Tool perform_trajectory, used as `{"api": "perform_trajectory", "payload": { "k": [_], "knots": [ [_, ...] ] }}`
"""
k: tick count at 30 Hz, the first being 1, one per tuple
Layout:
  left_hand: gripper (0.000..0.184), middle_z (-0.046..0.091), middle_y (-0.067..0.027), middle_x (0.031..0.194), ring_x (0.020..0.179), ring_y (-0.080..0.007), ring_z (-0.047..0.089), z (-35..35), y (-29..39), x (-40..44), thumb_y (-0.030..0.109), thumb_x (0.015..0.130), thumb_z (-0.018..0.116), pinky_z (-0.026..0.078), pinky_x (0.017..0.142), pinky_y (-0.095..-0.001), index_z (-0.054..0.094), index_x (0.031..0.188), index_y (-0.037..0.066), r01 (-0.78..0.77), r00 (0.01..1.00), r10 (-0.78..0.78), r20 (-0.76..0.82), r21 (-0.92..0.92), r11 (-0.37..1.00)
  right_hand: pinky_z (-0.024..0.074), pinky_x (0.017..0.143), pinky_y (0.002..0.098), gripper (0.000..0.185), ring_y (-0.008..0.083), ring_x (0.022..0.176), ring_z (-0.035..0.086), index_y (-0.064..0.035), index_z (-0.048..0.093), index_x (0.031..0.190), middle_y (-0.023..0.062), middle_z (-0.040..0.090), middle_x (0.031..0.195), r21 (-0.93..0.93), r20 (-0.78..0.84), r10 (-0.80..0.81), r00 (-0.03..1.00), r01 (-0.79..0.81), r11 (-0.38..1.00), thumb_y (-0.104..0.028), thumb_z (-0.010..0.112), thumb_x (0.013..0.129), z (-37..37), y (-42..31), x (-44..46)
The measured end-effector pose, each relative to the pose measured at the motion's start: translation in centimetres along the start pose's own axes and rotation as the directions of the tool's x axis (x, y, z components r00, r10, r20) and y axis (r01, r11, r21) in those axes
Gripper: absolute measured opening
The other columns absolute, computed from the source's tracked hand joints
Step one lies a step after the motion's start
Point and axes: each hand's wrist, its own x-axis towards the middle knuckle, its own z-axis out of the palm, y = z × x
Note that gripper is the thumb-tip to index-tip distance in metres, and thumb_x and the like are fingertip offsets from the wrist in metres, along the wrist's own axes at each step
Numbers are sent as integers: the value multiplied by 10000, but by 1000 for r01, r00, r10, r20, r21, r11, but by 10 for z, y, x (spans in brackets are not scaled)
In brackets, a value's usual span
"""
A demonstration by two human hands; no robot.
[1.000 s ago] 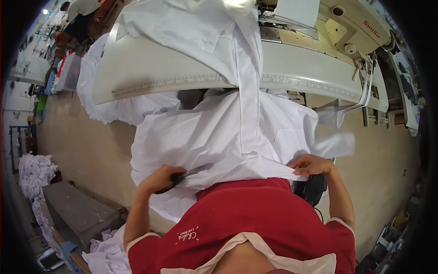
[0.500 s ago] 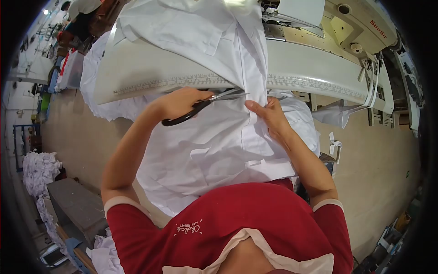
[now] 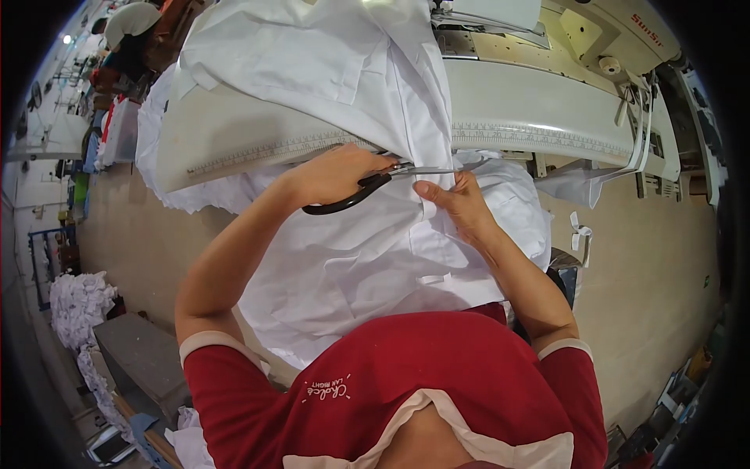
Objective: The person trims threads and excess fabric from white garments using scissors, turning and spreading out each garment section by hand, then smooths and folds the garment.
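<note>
Two bare hands meet at the front edge of a pale work table, with a pair of scissors between them. The left hand (image 3: 344, 173) is wrapped around the black handle of the scissors (image 3: 373, 186), its fingers curled through or about the loops; exactly how each finger sits is hidden. The metal blades point to the right and lie across a white band (image 3: 431, 117), just below the table's edge; whether they are fully closed cannot be told. The right hand (image 3: 462, 207) pinches that band just below the blades, with the thumb pressed on its near face and the other fingers bent at its right edge and partly out of sight behind it. The band runs down from the table (image 3: 539, 90) toward the person's lap, where white cloth (image 3: 312, 266) spreads in loose folds against a red shirt (image 3: 437, 359) with cream trim. More of the white fabric (image 3: 289, 62) lies over the table top, its lower edge slanting to the band. A printed ruler scale (image 3: 539, 133) follows the curved front of the table on both sides of the band. Behind, at the upper right, stands a cream sewing machine (image 3: 617, 35) with red lettering. A small white scrap (image 3: 580, 233) shows right of the lap, over the tan floor (image 3: 633, 289). At the lower left a grey box (image 3: 141, 352) stands beside a white heap (image 3: 78, 305), and at the upper left a white cap (image 3: 131, 22) shows on another person.
</note>
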Motion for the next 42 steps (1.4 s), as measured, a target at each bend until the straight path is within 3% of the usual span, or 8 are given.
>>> {"api": "perform_trajectory", "payload": {
  "k": [7, 9, 12, 14, 25, 32, 40, 42],
  "knots": [
    [171, 610, -193, 750, 719, -396, 563, 14, -4, -26, 153, 779, 555, 425, 660, -474, 622, 912, 70, -17, 998, 24, -64, 113, 993, 464, 611, 262, 219, 120, 755, 575, 21, 639, 920, 47, 648, 881, -494, 138, 179, 974, -89, 865, -109, 722, 765, -13, -2, -15],
    [224, 616, -193, 836, 719, -376, 572, 4, -4, -43, 45, 731, 576, 424, 619, -472, 616, 950, 62, -10, 966, 18, -259, 32, 999, 464, 585, 295, 188, 186, 721, 573, 11, 633, 912, 71, 629, 843, -964, 89, -213, 973, 138, 225, -72, 695, 755, -48, 20, -10],
    [390, 632, -200, 907, 849, -395, 606, -25, -41, -47, -85, 672, 574, 482, 769, -365, 590, 1047, 21, 38, 638, 35, -769, 77, 996, 465, 591, 363, 188, 269, 692, 555, 0, 619, 933, 102, 595, 796, -985, 158, -528, 834, 173, -22, -20, 646, 748, -51, 5, -10],
    [309, 610, -185, 832, 782, -348, 583, -62, -48, -38, -63, 690, 576, 453, 681, -377, 586, 984, 31, 235, 603, 152, -783, 357, 904, 468, 626, 395, 219, 293, 702, 554, -11, 608, 963, 111, 583, 812, -943, 212, -621, 755, 324, 72, 8, 615, 745, -41, -21, -15],
    [277, 646, -166, 897, 827, -327, 639, 14, -78, -183, -33, 720, 622, 500, 732, -375, 608, 988, 35, 420, 656, -320, -683, -22, 907, 334, 1018, 429, 397, 300, 1268, 346, -107, 583, 1029, 132, 540, 1144, -765, 635, -595, 492, 509, -395, 30, 589, 657, 10, -99, 101],
    [389, 660, -90, 815, 710, -121, 592, 86, -34, -301, -105, 666, 601, 474, 645, -285, 602, 1040, 2, 594, 574, -767, -285, -500, 630, 441, 814, 425, 225, 280, 769, 552, -96, 552, 887, 71, 543, 797, -568, 823, -174, 541, 790, -231, -60, 631, 679, 18, -105, 35],
    [444, 652, -169, 1001, 886, -253, 630, 150, -47, -238, -44, 648, 620, 467, 824, -323, 608, 1088, 12, 474, 877, -461, 135, -405, 782, 464, 673, 372, 192, 308, 770, 588, -51, 677, 924, 134, 624, 841, -894, 257, 471, 844, 22, 448, -90, 671, 736, -95, -43, -88],
    [414, 642, -153, 1056, 954, -279, 609, 122, -41, -242, -62, 699, 539, 445, 876, -339, 611, 1097, 26, 501, 865, -461, 198, -358, 788, 462, 695, 352, 168, 294, 780, 588, -28, 672, 885, 136, 614, 834, -888, 396, 272, 877, 291, 356, -115, 675, 741, -81, -69, -92]
  ]
}}
